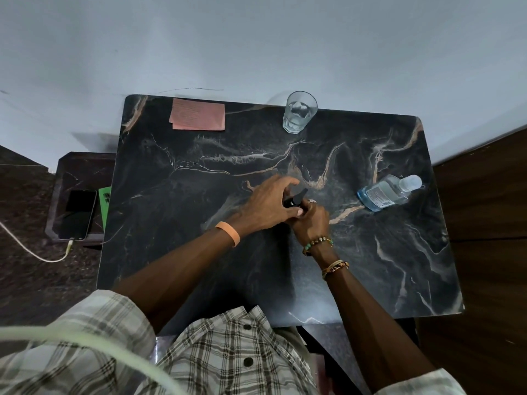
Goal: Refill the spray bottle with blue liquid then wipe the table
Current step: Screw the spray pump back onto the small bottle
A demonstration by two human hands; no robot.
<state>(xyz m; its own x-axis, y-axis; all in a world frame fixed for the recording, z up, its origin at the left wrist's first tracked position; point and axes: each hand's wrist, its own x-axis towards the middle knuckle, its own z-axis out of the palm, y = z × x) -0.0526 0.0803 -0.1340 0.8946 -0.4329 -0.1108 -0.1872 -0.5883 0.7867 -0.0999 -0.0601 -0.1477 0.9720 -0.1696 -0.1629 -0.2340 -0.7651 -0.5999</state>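
A small spray bottle with a black spray head (296,198) stands near the middle of the dark marble table (199,252). My left hand (268,203) is curled over the black head from the left. My right hand (312,220) wraps the bottle's body from the right, hiding it. A clear bottle of blue liquid (385,195) with a clear cap lies on its side at the right of the table, apart from both hands. A pink cloth (197,114) lies flat at the table's far left corner.
A glass of water (299,112) stands at the table's far edge. A low side table at the left holds a phone (77,214) on a white cable and a green item (104,206). A wall runs behind; a wooden panel stands on the right.
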